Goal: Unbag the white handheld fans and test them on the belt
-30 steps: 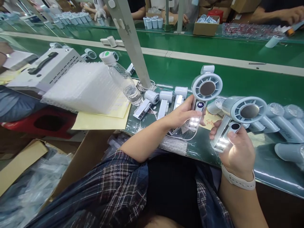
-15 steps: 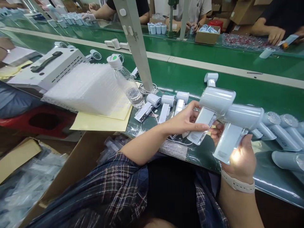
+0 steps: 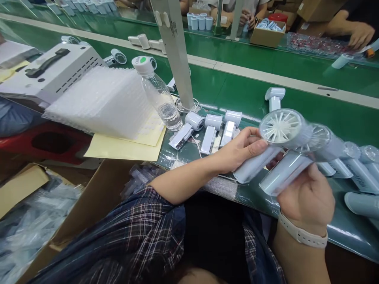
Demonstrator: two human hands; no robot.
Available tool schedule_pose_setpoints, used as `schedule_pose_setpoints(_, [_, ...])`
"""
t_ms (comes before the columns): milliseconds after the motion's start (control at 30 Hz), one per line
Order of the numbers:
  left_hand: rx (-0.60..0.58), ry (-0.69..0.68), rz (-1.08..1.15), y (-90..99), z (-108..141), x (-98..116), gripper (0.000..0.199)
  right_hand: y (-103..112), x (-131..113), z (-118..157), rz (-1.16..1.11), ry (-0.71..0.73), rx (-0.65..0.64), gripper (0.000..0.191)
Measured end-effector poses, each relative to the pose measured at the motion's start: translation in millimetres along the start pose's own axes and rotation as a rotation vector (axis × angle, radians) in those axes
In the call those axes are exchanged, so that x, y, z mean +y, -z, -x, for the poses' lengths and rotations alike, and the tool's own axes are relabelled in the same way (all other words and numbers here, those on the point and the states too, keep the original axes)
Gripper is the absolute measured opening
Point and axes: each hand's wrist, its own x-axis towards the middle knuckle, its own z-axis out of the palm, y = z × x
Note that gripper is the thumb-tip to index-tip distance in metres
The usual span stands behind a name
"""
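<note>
My left hand (image 3: 245, 152) is closed round a pale blue handheld fan (image 3: 281, 126), its thumb near the top of the handle and the finned round face turned toward me. Beside it, my right hand (image 3: 308, 193), with a light strap at the wrist, grips a second handheld fan (image 3: 286, 173) by the handle. The two fan heads overlap, so I cannot tell whether they touch. Some right fingers are hidden behind the handles. Left of my hands, three fans with opened handles, one of them a nearer fan (image 3: 209, 132), lie on the green bench.
A water bottle (image 3: 161, 96) stands by the metal post (image 3: 174, 51). Bubble-wrap sheets (image 3: 97, 100) lie on yellow paper (image 3: 127, 148). More fans (image 3: 361, 169) line the right side. A carton of plastic bags (image 3: 44, 221) is at lower left. Co-workers' hands (image 3: 361, 35) show across the belt.
Both fans have been tilted in my hands, so their finned round faces now show instead of their smooth sides. The view has shifted slightly.
</note>
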Motion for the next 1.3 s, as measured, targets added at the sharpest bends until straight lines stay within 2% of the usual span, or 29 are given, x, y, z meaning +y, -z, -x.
schedule_pose_setpoints(100, [-0.147,0.126,0.144,-0.2,-4.5,-0.1,0.079,-2.7,-1.5,-5.8,-0.060,-0.094,-0.042,0.045])
schedule_pose_setpoints(167, [-0.208,0.148,0.152,-0.5,-5.9,-3.5,0.079,-3.6,-2.4,-7.0,-0.056,-0.089,-0.041,0.046])
schedule_pose_setpoints(333, [-0.156,0.117,0.165,0.3,-4.5,-12.9,0.079,-2.6,-7.4,-1.6,0.036,-0.035,-0.148,0.038])
schedule_pose_setpoints(433, [-0.185,0.119,0.229,1.8,-1.1,-7.8,0.068,2.5,-11.9,1.0,0.033,0.040,-0.194,0.032])
schedule_pose_setpoints(533, [-0.212,0.151,0.249,3.8,1.2,-0.8,0.067,10.8,-13.2,0.2,-0.002,0.066,-0.200,0.039])
schedule_pose_setpoints(633, [-0.191,0.181,0.234,5.5,-1.2,-2.1,0.066,14.6,-9.8,-1.3,-0.055,0.102,-0.102,0.040])
schedule_pose_setpoints(767, [-0.144,0.088,0.179,7.0,-9.5,-12.7,0.067,10.2,-3.7,-0.5,-0.123,0.162,0.084,0.031])
schedule_pose_setpoints(967, [-0.126,0.034,0.068,9.9,-13.1,-15.6,0.069,12.7,4.8,-5.3,-0.065,0.104,0.176,0.025])
schedule_pose_setpoints(1100, [-0.149,0.054,0.034,11.3,-11.1,-11.9,0.063,11.5,5.9,-8.4,-0.053,0.227,0.273,0.010])
schedule_pose_setpoints(1200, [-0.169,-0.005,-0.075,12.9,-10.8,-10.4,0.058,10.0,-0.7,-1.9,-0.049,0.273,0.156,0.016])
schedule_pose_setpoints(1300, [-0.192,-0.182,-0.311,13.9,-10.8,-5.4,0.059,10.6,-8.8,10.9,0.153,0.346,-0.011,0.033])
